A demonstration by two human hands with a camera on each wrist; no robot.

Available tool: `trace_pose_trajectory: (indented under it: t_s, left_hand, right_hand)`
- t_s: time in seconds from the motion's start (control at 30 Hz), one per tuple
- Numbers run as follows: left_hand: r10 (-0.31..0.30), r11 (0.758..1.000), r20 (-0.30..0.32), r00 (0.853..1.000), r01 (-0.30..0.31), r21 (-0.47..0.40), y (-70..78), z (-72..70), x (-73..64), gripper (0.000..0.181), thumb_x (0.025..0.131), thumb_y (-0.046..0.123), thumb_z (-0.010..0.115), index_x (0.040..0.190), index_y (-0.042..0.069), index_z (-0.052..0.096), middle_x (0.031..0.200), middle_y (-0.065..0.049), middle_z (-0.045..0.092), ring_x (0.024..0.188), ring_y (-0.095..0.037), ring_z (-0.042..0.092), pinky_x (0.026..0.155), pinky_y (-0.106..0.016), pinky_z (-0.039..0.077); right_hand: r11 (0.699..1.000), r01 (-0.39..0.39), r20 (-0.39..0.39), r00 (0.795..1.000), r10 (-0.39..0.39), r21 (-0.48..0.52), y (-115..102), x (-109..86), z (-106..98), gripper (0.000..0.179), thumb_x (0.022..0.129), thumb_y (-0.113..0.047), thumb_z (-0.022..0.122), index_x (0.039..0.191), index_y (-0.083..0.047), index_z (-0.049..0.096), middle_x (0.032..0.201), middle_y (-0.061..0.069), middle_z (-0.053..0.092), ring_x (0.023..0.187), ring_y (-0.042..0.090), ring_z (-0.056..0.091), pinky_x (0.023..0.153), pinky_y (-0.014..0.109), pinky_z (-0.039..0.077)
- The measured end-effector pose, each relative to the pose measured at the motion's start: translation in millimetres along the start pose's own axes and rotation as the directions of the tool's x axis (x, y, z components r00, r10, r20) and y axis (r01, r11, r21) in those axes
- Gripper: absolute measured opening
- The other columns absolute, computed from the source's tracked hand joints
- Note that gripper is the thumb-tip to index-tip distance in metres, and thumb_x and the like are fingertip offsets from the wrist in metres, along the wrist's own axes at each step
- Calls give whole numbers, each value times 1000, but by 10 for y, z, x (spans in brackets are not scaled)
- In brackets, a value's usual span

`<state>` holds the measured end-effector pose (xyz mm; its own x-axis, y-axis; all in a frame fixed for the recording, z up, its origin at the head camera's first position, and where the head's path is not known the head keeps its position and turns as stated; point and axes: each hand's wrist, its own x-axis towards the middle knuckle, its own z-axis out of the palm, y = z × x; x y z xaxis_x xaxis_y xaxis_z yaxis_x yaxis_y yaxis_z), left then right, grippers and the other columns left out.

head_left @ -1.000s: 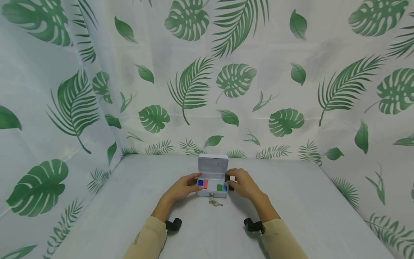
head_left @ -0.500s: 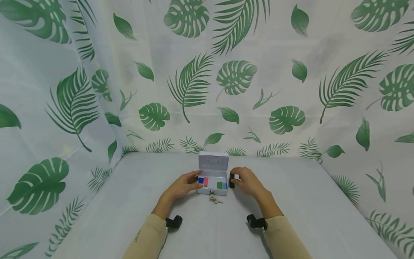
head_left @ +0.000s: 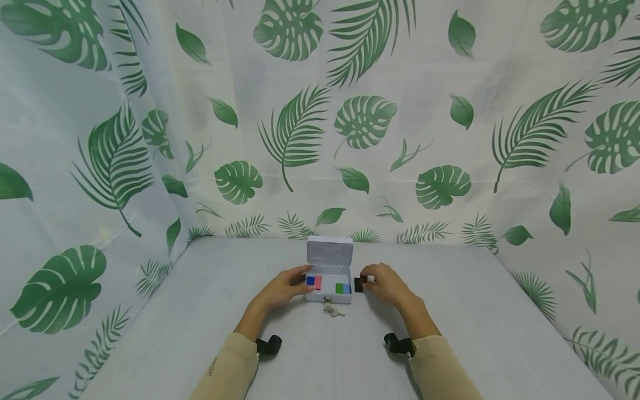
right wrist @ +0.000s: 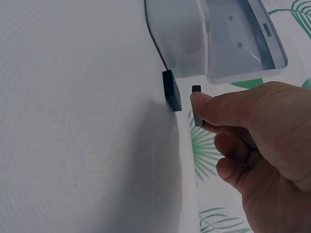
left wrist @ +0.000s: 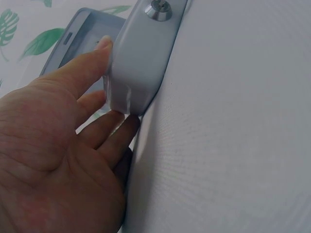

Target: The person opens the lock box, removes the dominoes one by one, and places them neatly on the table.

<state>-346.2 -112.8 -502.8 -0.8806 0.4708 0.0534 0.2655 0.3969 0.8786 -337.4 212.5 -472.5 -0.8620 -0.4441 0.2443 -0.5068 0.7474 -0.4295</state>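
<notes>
A small white metal cash box (head_left: 327, 299) stands with its lid raised in the head view. Inside lie a dark blue block (head_left: 310, 280) and a pink block (head_left: 318, 283) at left, a green block (head_left: 339, 288) and a light blue block (head_left: 347, 289) at right. My left hand (head_left: 285, 286) grips the box's left side, thumb at the rim and fingers against the outer wall. To the right of the box, my right hand (head_left: 385, 286) pinches a thin black block (right wrist: 198, 114) between thumb and fingers. Another black block (right wrist: 171, 92) rests on the table close to the box.
Keys (head_left: 334, 312) hang from the lock (left wrist: 159, 9) on the box's front. A white cloth (head_left: 320, 361) covers the table. Behind it rises a leaf-patterned curtain (head_left: 300, 205). Each wrist wears a black camera.
My right hand has drawn a little to the right, away from the box. A black block now shows apart from the pinched one, beside the box. The left hand keeps its place.
</notes>
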Motion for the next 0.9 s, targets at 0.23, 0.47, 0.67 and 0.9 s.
trace_pose_trajectory:
  t_s: [0.23,0.47,0.67,0.9]
  left_hand:
    - [1,1000,0,1000,-1,0,-1,1,-1,70,96,39,75,157,17,48,161,-12,48,150,-34,44,124,-56,32]
    - [2,1000,2,1000,-2,-3,-4,9,-9,70,97,38,75,157,17,47,161,-13,47,150,-35,44,124,-56,32]
    - [14,1000,2,1000,-14,-2,-14,11,-13,70,97,36,75,157,16,47,161,-13,48,150,-35,45,124,-56,33]
    - [14,1000,-2,1000,-14,-6,-7,8,-10,69,97,37,75,157,17,48,161,-13,48,150,-35,44,125,-56,31]
  right_hand:
    - [1000,12,15,1000,-12,-20,39,-15,-2,13,86,6,76,98,2,77,96,11,77,88,24,67,83,50,56]
    - [1000,-18,43,999,19,-20,62,-35,-9,15,87,4,76,102,2,77,99,11,77,91,27,69,86,51,57]
    - [1000,-25,50,998,26,-15,69,-46,-2,19,87,4,76,106,3,76,104,14,77,93,29,68,86,52,57]
    - [999,-42,64,997,43,-13,89,-47,9,27,87,3,77,113,3,76,108,14,77,94,28,68,86,50,57]
